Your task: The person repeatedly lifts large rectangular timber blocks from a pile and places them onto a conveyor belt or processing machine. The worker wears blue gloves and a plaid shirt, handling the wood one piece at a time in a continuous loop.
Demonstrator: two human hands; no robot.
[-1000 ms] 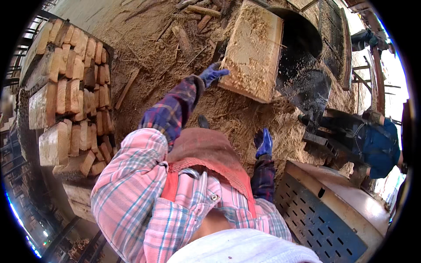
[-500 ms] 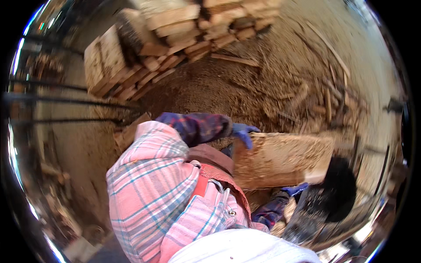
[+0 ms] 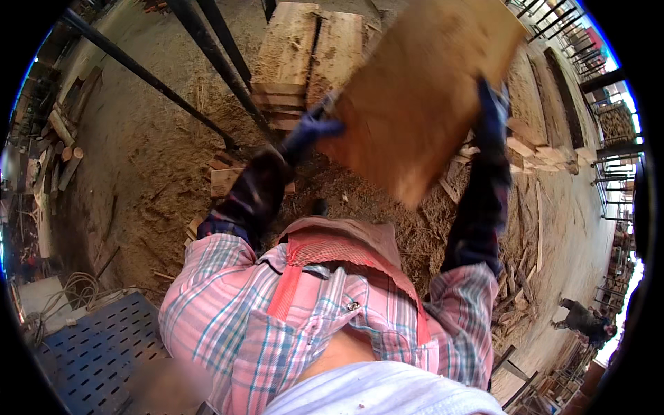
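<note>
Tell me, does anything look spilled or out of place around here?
Yes, the floor looks messy: sawdust is strewn widely across it, and wood scraps lie jumbled at the right, unlike the stacked boards ahead. The board between the left hand and right hand is blurred, so any damage there is hard to judge.

One head-worn fisheye looks down — close above the shirt point(image 3: 318, 311).

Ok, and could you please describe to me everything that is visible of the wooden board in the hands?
The wooden board is broad, flat and brown, its face blurred, so fine grain is unclear. It slants in view, one corner pointing down toward the wearer; its top runs out of the picture. The gloved left hand holds its left edge, the gloved right hand its right. Its thickness is hard to tell.
</note>
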